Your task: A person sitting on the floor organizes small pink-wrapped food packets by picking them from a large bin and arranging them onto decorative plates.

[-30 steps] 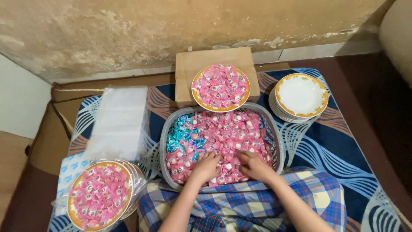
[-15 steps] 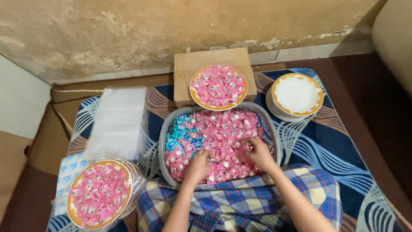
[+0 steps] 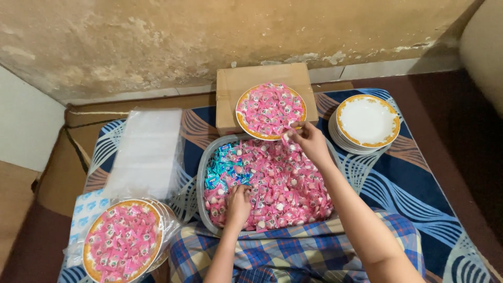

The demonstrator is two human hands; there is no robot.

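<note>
A grey tray (image 3: 202, 173) on my lap is heaped with pink wrapped candies (image 3: 283, 183) and a patch of blue ones (image 3: 222, 167) at its left. My left hand (image 3: 238, 207) rests fingers-down in the near left of the heap. My right hand (image 3: 309, 141) is stretched to the tray's far edge, pinching a pink candy just below an orange-rimmed plate (image 3: 271, 111) full of pink candies, which sits on a cardboard box (image 3: 246, 78).
A stack of empty white orange-rimmed plates (image 3: 367, 121) stands at the right. A second candy-filled plate (image 3: 123, 241) wrapped in clear plastic lies at front left, beside a pile of clear plastic bags (image 3: 149, 144). A blue patterned cloth (image 3: 419, 178) covers the floor; a wall rises behind.
My right hand has lifted from the near right of the heap and reached forward to the full plate on the box. My left hand has stayed in the heap.
</note>
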